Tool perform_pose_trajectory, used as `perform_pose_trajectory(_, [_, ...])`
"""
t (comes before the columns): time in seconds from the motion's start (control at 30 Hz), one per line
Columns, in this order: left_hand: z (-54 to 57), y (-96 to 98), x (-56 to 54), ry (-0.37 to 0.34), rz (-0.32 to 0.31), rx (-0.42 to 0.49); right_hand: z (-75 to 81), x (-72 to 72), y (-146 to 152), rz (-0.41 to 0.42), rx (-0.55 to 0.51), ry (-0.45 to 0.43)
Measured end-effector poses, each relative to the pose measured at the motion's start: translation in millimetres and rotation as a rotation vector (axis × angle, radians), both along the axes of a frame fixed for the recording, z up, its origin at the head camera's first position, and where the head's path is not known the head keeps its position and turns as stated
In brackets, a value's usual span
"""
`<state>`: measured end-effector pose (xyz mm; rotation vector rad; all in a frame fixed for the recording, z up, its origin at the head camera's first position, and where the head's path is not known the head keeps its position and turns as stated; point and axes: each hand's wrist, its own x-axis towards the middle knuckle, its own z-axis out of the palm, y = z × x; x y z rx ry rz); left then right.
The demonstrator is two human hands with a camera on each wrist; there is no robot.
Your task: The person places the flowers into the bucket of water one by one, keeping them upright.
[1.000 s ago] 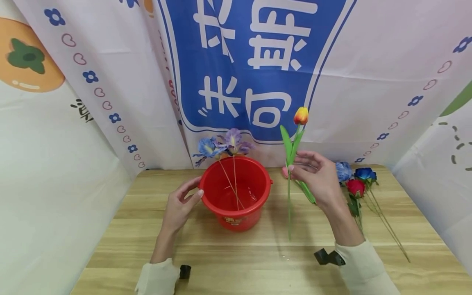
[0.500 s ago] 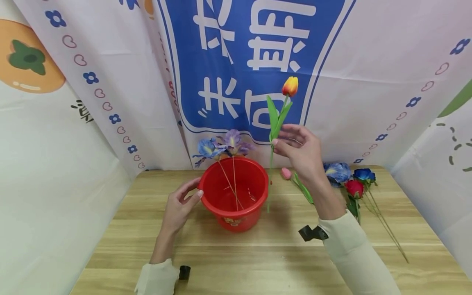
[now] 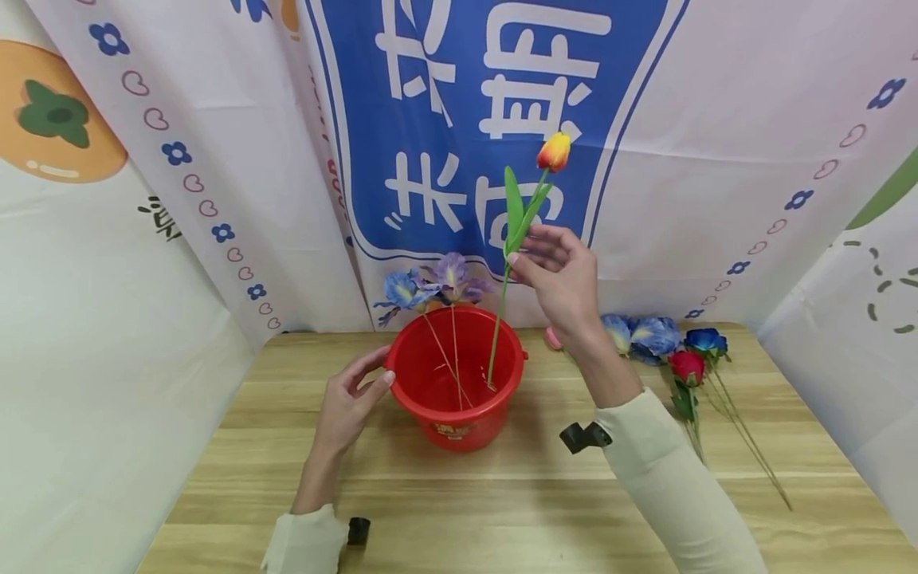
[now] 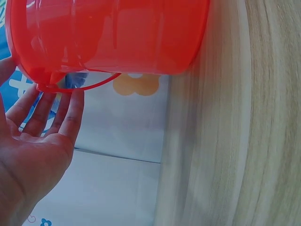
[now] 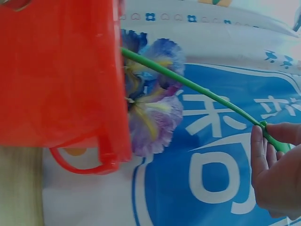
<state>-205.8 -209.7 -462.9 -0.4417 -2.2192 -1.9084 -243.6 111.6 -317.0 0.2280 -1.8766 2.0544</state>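
A red bucket (image 3: 459, 430) stands upright on the table, with a blue iris (image 3: 406, 290) and a purple iris (image 3: 453, 276) leaning at its back rim. My left hand (image 3: 348, 402) holds the bucket's left rim, its thumb at the edge; in the left wrist view the fingers reach the handle's joint (image 4: 44, 87). Between thumb and fingers my right hand (image 3: 562, 279) pinches the stem of a yellow-and-red tulip (image 3: 554, 151). The tulip slants above the bucket, and its lower stem (image 5: 188, 84) passes inside the rim.
Right of the bucket lie blue irises (image 3: 654, 338), a red rose (image 3: 687, 368) and a blue rose (image 3: 706, 341) on the wooden table (image 3: 445, 510). A pink tulip (image 3: 553, 338) is partly hidden behind the right forearm. A printed cloth (image 3: 717, 199) hangs behind.
My right hand has lifted the yellow-and-red tulip and carried it left; its stem end has passed from outside the bucket to inside. The left hand and the bucket have stayed put.
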Motion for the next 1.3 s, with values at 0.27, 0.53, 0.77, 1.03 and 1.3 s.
perform_pose_trajectory(0.27, [0.1, -0.5, -0.1, 0.001, 0.002, -0.008, -17.1, -6.0, -10.1, 0.025, 0.042, -0.060])
perform_pose_trajectory(0.53, [-0.2, 0.5, 0.1, -0.001, 0.006, 0.006, -37.3, -10.7, -18.8, 0.040, 0.123, -0.101])
perform_pose_trajectory(0.77, [-0.2, -0.4, -0.2, 0.002, -0.002, 0.005, -50.7, -15.6, -27.0, 0.029, 0.184, -0.120])
perform_pose_trajectory(1.03, [-0.8, -0.9, -1.7, 0.003, 0.004, -0.009, -57.4, -16.5, -37.1, 0.003, 0.211, -0.167])
perform_pose_trajectory(1.3, [0.2, 0.2, -0.6, -0.003, 0.015, -0.007, -60.3, -9.1, -38.3, 0.055, 0.223, -0.227])
